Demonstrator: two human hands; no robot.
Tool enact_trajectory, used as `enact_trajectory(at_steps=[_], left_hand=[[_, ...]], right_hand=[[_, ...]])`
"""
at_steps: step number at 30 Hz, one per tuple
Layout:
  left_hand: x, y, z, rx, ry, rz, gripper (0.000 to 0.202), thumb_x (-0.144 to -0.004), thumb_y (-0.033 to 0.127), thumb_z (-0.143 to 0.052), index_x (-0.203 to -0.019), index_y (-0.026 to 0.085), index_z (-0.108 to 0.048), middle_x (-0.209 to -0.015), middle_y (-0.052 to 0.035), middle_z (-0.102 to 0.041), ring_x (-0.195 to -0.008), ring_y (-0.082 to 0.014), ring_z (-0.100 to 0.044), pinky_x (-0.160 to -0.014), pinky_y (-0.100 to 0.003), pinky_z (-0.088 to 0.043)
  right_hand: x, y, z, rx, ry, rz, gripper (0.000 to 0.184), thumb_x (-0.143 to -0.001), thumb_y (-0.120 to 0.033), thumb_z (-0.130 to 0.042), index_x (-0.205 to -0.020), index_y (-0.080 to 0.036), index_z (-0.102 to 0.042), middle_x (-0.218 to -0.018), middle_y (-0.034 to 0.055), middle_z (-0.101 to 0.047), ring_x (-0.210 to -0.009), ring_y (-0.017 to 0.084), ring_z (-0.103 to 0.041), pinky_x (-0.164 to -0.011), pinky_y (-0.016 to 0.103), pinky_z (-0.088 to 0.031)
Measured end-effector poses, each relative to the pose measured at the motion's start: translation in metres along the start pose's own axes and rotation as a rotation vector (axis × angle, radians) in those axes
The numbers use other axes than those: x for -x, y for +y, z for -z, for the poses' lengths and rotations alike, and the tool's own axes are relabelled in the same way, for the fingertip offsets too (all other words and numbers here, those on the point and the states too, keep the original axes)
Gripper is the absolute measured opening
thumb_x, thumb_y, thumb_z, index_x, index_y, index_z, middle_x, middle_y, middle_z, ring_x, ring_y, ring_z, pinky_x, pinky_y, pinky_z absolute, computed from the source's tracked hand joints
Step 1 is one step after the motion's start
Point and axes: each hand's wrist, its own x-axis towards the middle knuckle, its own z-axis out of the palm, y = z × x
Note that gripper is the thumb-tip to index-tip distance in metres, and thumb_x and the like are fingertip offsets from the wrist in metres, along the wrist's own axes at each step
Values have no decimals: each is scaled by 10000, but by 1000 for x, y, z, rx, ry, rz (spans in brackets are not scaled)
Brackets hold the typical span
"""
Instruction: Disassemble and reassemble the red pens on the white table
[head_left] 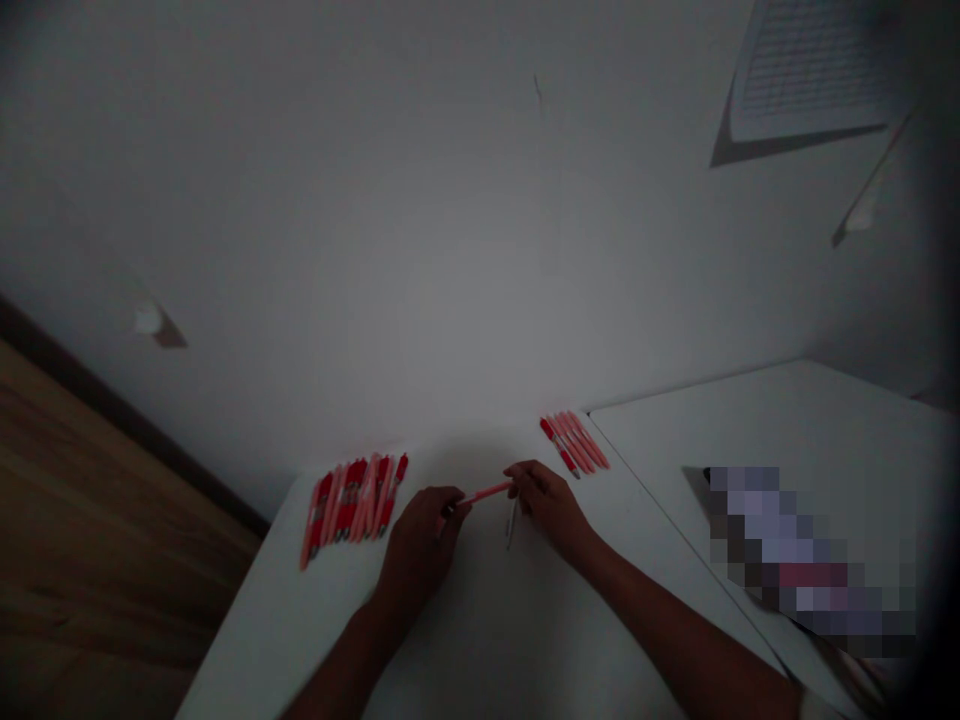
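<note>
Fingertips (pixel 454 508) of the left hand (pixel 417 548) pinch narrowly around one end of a pink pen (pixel 484 492), while fingers (pixel 519 477) of the right hand (pixel 550 507) close on its other end, so the pen spans the gap between the hands. Just below the pen, a slim silver pen part (pixel 511 524) lies on the white table (pixel 487 640), near the right hand. Left of the pen, a large batch of red and pink pens (pixel 352 510) lies side by side; beyond it sits a smaller batch of red and pink pens (pixel 574 445). Well right of the pen, a second white table (pixel 757 420) bears a pixelated object (pixel 810 550), too obscured to identify. Far left of the pen shows a wooden floor (pixel 97 500).
</note>
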Motion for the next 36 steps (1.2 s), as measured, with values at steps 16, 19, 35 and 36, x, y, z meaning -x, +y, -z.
enact_trajectory(at_steps=[16, 19, 35, 36], left_hand=[[-3, 9, 8, 167, 65, 106, 180, -840, 361, -583, -907, 210, -653, -801, -22, -702, -715, -159, -650, -668, -281, -523], [-3, 10, 8, 209, 33, 146, 172, -825, 352, -601, -900, 213, -668, -825, -21, -716, -736, -159, -660, -687, -276, -524], [2, 14, -10, 852, -194, 594, 245, -732, 358, -693, -892, 174, -713, -821, -45, -753, -795, -208, -716, -783, -340, -576], [2, 15, -10, 881, -200, 603, 250, -725, 360, -702, -887, 170, -714, -821, -48, -752, -796, -210, -716, -790, -346, -576]], right_hand=[[5, -10, -6, -324, -209, -160, 360, -789, -497, -626, -882, -152, -579, -704, 26, -651, -503, 103, -573, -439, 214, -418], [5, -11, -6, -345, -177, -143, 350, -779, -473, -647, -883, -143, -595, -724, 39, -661, -546, 117, -603, -491, 240, -466], [8, -17, -7, -208, -119, -38, 389, -788, -436, -645, -1082, -182, -640, -711, -7, -601, -546, 93, -530, -518, 243, -437], [8, -17, -7, -216, -140, -42, 369, -786, -427, -651, -1061, -181, -649, -708, -8, -601, -544, 91, -523, -522, 243, -433]])
